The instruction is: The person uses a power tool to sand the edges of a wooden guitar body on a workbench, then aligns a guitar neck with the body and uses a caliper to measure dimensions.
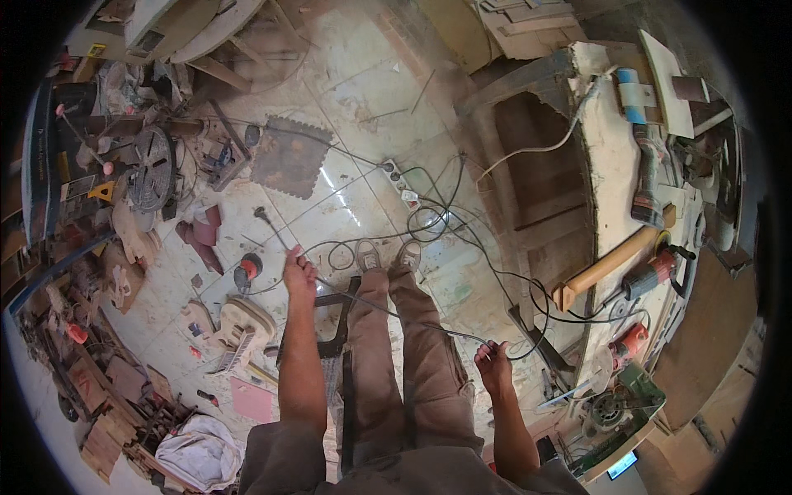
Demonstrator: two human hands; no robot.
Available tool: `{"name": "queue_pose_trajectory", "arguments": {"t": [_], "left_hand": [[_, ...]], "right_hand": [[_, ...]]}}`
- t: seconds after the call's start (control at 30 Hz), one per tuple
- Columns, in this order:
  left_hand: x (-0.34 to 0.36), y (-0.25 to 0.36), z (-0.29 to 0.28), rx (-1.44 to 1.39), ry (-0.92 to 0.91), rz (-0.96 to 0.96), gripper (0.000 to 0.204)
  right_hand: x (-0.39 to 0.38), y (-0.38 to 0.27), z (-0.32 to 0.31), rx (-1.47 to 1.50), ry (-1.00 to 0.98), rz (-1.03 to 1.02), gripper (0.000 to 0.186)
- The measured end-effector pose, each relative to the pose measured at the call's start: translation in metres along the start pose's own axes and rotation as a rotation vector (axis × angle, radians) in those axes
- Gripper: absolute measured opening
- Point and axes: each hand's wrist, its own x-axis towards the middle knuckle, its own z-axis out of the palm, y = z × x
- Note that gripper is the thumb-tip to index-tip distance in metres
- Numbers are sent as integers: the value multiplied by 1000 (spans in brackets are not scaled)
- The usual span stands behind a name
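Observation:
My left hand (299, 274) is closed around a dark power cord (375, 306), a short way behind its plug (262, 214). The plug end sticks out past the fingers toward the far left, above the tiles. From there the cord sags across my legs to my right hand (493, 363), whose fingers are closed on it too. Beyond my shoes, a white power strip (400, 183) lies on the floor with cables at it. Loose loops of cable spread between the strip and the workbench at the right, so I cannot trace each one.
On the workbench (606, 173) at the right lie a red power tool (652, 276), a grey cylindrical tool (648, 177) and a wooden piece (615, 268). A red-and-black tool (247, 270), a grey mat (293, 157) and wood scraps lie at the left. Behind my legs is a dark stool (334, 326).

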Motion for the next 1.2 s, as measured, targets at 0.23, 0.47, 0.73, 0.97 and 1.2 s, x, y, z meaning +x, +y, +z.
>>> {"name": "queue_pose_trajectory", "arguments": {"t": [0.23,0.47,0.73,0.97,1.2], "left_hand": [[-28,-47,9,381,-171,320,31],[-49,-171,52,783,-404,289,29],[-1,-234,64,1164,-251,629,45],[9,-236,26,1251,-723,172,51],[18,-204,48,1097,-663,244,53]], "right_hand": [[40,-11,97,-1930,-596,-560,61],[191,16,314,-1097,-372,-427,69],[356,37,360,-1434,-252,-635,41],[514,21,353,-1802,-107,-689,39],[595,30,360,-2069,68,-756,36]]}}
